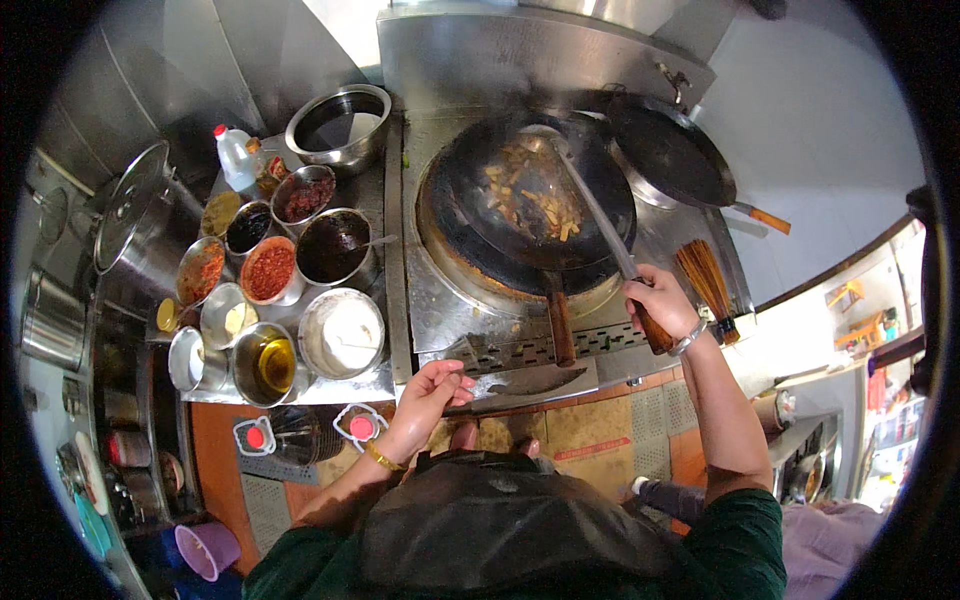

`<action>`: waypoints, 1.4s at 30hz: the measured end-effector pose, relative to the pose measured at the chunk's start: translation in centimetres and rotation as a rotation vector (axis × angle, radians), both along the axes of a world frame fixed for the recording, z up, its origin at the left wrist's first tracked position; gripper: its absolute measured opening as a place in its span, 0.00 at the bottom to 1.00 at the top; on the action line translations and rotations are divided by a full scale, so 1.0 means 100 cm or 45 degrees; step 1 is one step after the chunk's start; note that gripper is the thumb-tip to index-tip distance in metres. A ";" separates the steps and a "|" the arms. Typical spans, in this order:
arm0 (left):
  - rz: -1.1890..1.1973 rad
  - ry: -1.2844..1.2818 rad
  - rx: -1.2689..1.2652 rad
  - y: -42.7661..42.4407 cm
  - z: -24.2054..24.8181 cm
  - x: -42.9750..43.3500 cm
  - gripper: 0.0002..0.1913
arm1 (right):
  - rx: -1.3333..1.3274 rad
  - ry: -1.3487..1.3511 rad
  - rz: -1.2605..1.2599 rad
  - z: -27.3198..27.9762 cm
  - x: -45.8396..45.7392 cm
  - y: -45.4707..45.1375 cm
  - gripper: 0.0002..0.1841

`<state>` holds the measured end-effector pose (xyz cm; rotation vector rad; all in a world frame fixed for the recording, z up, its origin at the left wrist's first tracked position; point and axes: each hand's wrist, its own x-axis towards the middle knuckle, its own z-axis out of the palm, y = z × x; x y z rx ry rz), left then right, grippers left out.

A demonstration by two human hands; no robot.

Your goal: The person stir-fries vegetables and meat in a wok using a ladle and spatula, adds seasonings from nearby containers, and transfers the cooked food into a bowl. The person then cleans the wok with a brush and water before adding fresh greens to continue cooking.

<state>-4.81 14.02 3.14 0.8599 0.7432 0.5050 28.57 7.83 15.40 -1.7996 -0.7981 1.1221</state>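
Observation:
My right hand (664, 300) grips the wooden handle of a long metal wok ladle (600, 206). The ladle's bowl rests at the far side inside a dark wok (472, 180). Pale, browned pieces of food (551, 214) lie in the wok's middle and lower part, with slight haze above. The wok's wooden handle (559, 322) points toward me, and no hand is on it. My left hand (433, 394) hovers before the stove's front edge, fingers loosely curled and apart, with nothing visible in it. A slotted drain strip (517, 352) runs just beyond it.
Several steel seasoning containers stand left, including chili flakes (270, 271), oil (274, 367) and white powder (351, 334). A large steel basin (337, 124) sits behind them. To the right are a flat black pan (667, 154) and a bamboo wok brush (705, 281). Another person's leg (671, 499) shows behind.

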 end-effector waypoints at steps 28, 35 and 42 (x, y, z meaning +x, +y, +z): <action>0.063 -0.652 -1.265 -0.023 0.094 0.157 0.06 | 0.111 0.182 -0.041 0.009 0.029 -0.158 0.13; -0.271 -0.353 -0.921 -0.080 0.059 0.090 0.10 | -0.101 0.214 0.011 0.084 0.040 -0.238 0.21; -0.078 -0.512 -1.015 0.003 -0.002 0.155 0.05 | -0.280 -0.018 0.167 0.027 0.034 -0.159 0.16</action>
